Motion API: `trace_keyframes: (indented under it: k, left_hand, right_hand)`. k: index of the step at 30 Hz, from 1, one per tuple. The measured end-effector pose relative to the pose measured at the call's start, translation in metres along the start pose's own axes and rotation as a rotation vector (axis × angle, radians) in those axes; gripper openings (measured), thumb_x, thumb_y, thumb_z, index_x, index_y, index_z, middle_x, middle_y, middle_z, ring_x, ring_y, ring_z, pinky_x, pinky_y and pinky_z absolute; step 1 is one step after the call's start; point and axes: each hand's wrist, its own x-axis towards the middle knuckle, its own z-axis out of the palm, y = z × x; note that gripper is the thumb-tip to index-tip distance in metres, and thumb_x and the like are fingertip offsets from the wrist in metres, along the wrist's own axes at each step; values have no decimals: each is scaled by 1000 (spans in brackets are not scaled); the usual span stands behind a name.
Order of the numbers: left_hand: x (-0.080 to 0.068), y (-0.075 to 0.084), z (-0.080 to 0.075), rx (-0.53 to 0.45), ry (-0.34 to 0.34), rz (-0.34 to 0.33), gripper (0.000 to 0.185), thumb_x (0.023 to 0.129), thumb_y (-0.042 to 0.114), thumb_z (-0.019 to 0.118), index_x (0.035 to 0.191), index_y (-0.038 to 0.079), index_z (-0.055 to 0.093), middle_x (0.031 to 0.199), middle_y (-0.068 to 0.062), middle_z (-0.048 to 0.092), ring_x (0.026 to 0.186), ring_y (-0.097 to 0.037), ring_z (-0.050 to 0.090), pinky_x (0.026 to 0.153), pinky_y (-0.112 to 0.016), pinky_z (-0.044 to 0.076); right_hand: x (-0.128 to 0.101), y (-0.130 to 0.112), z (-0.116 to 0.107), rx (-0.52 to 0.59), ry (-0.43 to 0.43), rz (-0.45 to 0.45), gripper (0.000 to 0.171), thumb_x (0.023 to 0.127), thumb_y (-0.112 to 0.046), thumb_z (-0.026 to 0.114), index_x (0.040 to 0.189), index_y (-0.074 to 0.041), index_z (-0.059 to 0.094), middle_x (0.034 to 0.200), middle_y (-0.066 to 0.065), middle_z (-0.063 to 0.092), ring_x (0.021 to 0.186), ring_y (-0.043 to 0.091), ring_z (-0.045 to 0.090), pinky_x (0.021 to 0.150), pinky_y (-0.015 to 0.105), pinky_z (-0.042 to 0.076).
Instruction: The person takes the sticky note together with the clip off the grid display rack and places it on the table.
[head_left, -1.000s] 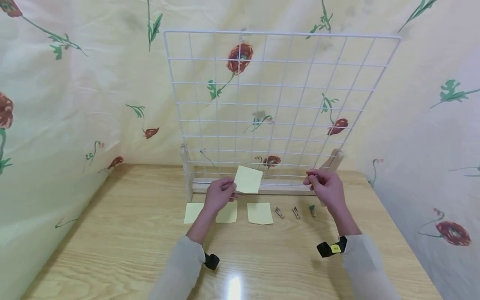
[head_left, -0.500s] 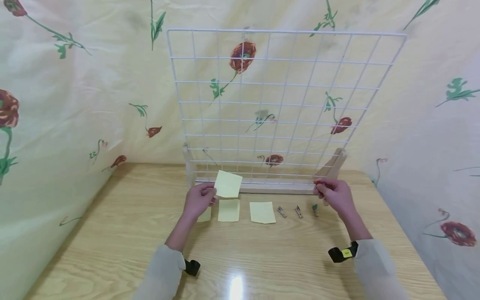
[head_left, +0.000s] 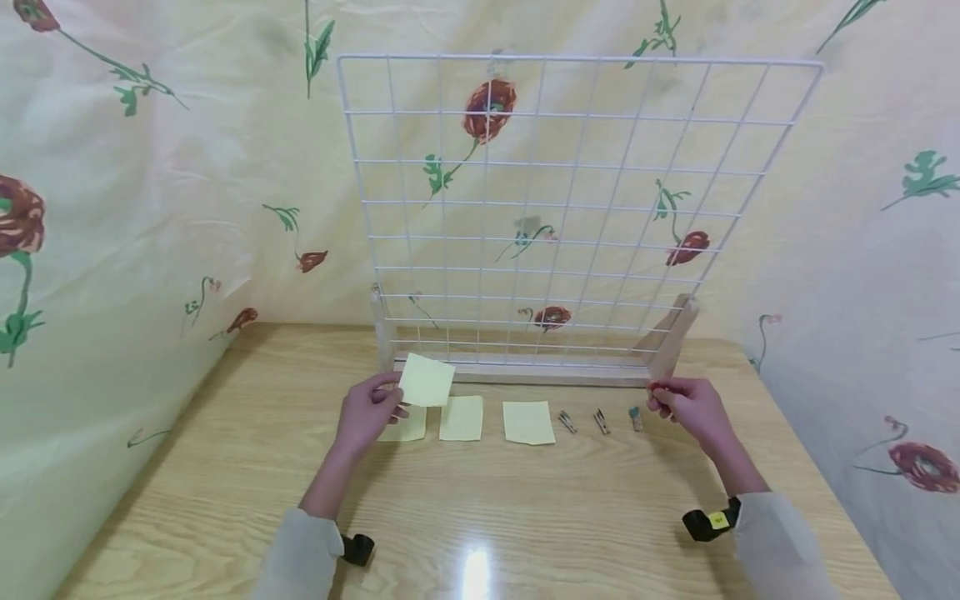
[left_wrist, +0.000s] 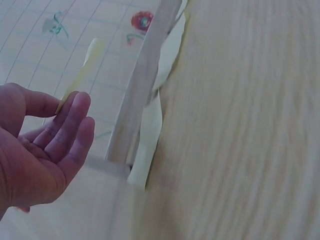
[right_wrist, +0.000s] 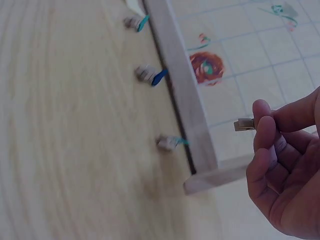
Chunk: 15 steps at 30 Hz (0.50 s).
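On the wooden table (head_left: 225, 467), in front of a white wire grid (head_left: 570, 208) standing upright in a wooden base (head_left: 525, 371), the left hand (head_left: 365, 412) pinches a yellow sticky note (head_left: 426, 380) between thumb and fingertips, lifted just above the tabletop near the base's left end. Beneath and beside it lie three more yellow notes (head_left: 461, 417) in a row, flat on the table. Over by the base's right end, the right hand (head_left: 693, 408) pinches a small wooden clothespin (right_wrist: 245, 124) between thumb and forefinger, the peg's end sticking out past the fingertips. Three other small clothespins (head_left: 600, 421) lie in a row on the table between the notes and the right hand, just in front of the base.
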Motion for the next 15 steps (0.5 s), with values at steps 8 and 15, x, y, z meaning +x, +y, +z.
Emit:
trace_keyframes:
  k: [8, 15]
  left_hand:
    - [-14, -11, -39, 69, 5, -3, 41, 95, 6, 57, 135, 8, 50, 91, -22, 71, 73, -31, 70, 68, -34, 60]
    - [-23, -23, -68, 153, 30, -21, 36, 95, 5, 56, 130, 11, 56, 89, -23, 70, 71, -31, 70, 64, -35, 60]
  right_hand:
    - [-2, 17, -3, 4, -40, 60, 34, 97, -5, 45, 120, 18, 55, 81, 6, 68, 68, 7, 57, 58, 24, 49]
    - [-2, 32, -6, 4, -81, 109, 37, 98, -11, 47, 118, 18, 55, 81, 6, 67, 67, 9, 56, 54, 26, 47]
